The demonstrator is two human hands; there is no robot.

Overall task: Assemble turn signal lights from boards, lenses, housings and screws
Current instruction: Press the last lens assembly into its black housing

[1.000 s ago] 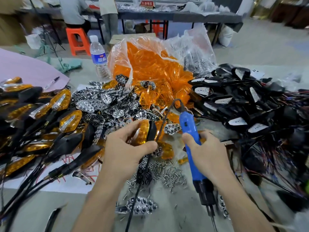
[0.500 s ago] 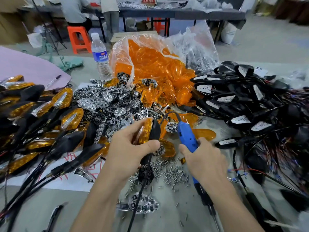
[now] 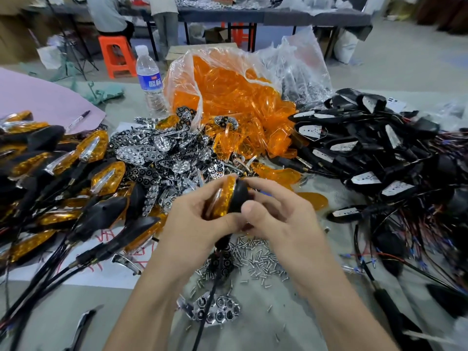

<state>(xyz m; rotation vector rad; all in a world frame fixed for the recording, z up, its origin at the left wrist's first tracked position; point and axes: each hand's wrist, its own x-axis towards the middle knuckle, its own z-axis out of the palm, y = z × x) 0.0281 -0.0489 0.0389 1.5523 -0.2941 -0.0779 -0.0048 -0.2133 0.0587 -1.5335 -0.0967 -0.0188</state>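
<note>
Your left hand and right hand clasp one turn signal light between them, above loose screws. It is probably light and rigid. Its amber lens looks slick, so grip the black housing.

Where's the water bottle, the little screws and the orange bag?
water bottle (image 3: 151,83), head view, on its blue label.
screws (image 3: 260,260), head view, middle of the loose pile.
bag of orange lenses (image 3: 202,59), head view, on its upper plastic wall.
</note>
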